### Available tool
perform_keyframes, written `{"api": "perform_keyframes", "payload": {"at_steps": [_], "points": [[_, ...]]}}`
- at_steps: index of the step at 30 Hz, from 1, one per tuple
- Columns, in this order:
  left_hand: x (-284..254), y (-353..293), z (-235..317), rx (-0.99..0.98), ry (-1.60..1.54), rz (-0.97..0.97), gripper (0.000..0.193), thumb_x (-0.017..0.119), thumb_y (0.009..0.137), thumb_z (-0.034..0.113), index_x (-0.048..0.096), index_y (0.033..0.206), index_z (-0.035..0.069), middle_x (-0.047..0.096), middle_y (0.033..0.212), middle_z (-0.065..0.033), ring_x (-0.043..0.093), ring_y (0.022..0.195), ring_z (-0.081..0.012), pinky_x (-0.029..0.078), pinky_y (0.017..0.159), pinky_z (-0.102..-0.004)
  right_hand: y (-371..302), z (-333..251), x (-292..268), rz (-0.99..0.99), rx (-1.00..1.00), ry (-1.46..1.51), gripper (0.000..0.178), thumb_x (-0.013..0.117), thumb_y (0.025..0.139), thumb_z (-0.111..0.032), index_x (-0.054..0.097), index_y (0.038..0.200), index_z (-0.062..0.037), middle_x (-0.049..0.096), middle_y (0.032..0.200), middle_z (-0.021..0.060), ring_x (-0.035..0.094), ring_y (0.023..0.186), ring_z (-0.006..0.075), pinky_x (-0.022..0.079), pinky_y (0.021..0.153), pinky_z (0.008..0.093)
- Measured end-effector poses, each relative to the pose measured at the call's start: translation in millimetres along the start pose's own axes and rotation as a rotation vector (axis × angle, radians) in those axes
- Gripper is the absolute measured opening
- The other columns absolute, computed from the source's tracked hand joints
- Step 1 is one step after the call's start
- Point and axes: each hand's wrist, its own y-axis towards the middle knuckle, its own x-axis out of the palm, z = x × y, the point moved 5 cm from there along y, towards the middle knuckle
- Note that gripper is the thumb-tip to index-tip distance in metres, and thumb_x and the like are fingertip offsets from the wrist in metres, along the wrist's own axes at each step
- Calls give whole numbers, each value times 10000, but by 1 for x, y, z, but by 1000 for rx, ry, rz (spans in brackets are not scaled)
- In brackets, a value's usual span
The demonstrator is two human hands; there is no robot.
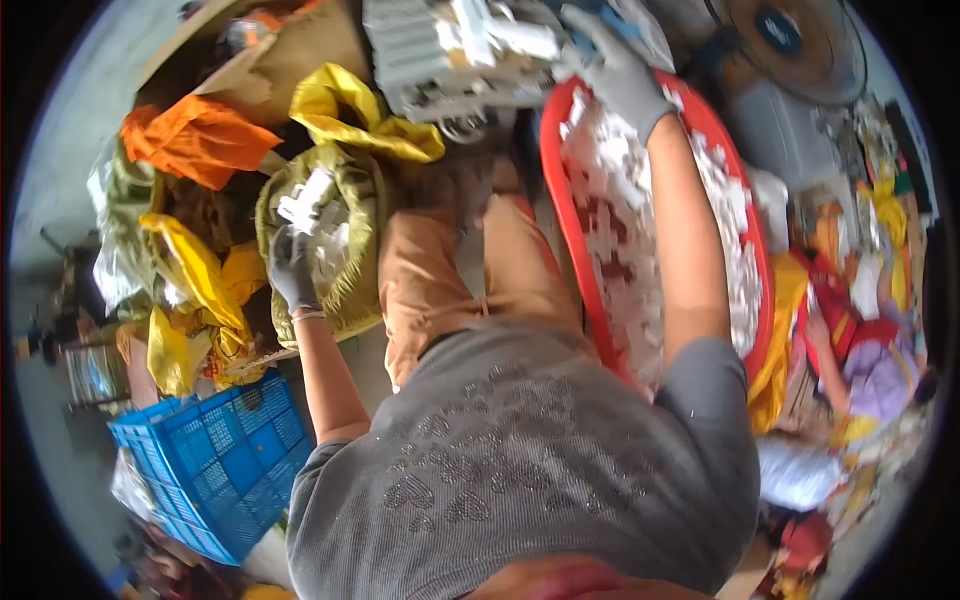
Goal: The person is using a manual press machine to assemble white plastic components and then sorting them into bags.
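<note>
My left hand (292, 270), in a grey glove, reaches over an olive-green woven sack (362, 215) at the left. Its fingers are closed at the lower end of a white branched plastic piece (306, 200), above other pale pieces in the sack. My right hand (622, 75), also gloved, is stretched far forward with its fingers apart, past the far end of a red oval tub (597, 300). Many small white pieces (630, 220) fill that tub. Beside the right fingertips, more white plastic parts (495, 35) lie on a ribbed grey machine or stand (410, 60).
A yellow sack (350, 110) and an orange bag (195, 140) lie beyond the green sack. A blue plastic crate (225, 460) stands at the near left. A fan (785, 40) is at the far right. Another person in purple (880, 370) sits at the right among bags.
</note>
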Motion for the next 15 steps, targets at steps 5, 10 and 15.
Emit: {"api": "perform_keyframes", "payload": {"at_steps": [5, 10, 15], "points": [[-13, -8, -19, -20, 233, -1, 450, 609, 873, 275, 534, 1220, -1, 606, 1172, -119, 579, 1034, -208, 458, 868, -301, -149, 118, -14, 53, 590, 44, 391, 511, 928, -313, 551, 1207, -42, 593, 1185, 65, 547, 1055, 120, 418, 899, 253], [-38, 1, -83, -44, 304, -75, 383, 564, 895, 255, 563, 1188, 8, 609, 1166, -130, 592, 1027, -245, 454, 878, -320, -327, 187, 38, -191, 825, -264, 362, 557, 836, -328, 574, 1105, -86, 628, 1027, 175, 588, 953, 378, 479, 809, 427], [1, -10, -69, 18, 302, -202, 313, 558, 896, 220, 611, 1123, 11, 644, 1097, -100, 609, 971, -200, 465, 853, -299, -379, 221, 112, -353, 736, -384, 416, 492, 845, -200, 500, 1260, -172, 438, 1343, 120, 523, 1129, 326, 437, 941, 409]]}}
